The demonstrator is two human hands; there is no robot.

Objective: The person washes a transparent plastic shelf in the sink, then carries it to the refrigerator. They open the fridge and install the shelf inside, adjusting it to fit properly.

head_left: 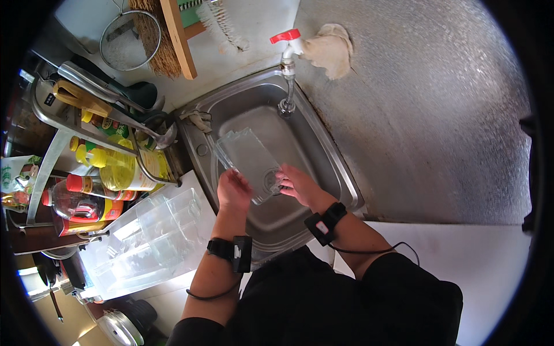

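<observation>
Our left hand [234, 189] is closed on the near left edge of a clear plastic container [245, 155], its fingers curled in. Our right hand [297, 184] is at the container's right side, fingers bent and slightly spread; with the blur and the see-through plastic, we cannot tell whether it grips or only touches. The container is tilted over the basin of the steel sink [303, 144], between our two hands and well inside the rim. We wear a black strapped device on each wrist, with a cable along each forearm.

Beyond the container, a tap [288, 57] with a red handle points down into the far end of the basin, and a beige cloth-like lump [332, 52] sits just beside it. A crumpled rag [199, 120] rests at the sink's left edge. To our left, more clear bins [153, 242] lie on a white surface, near a rack of bottles, among them yellow ones [124, 170]. Above the rack we see a ladle [166, 138] and a round strainer [130, 43].
</observation>
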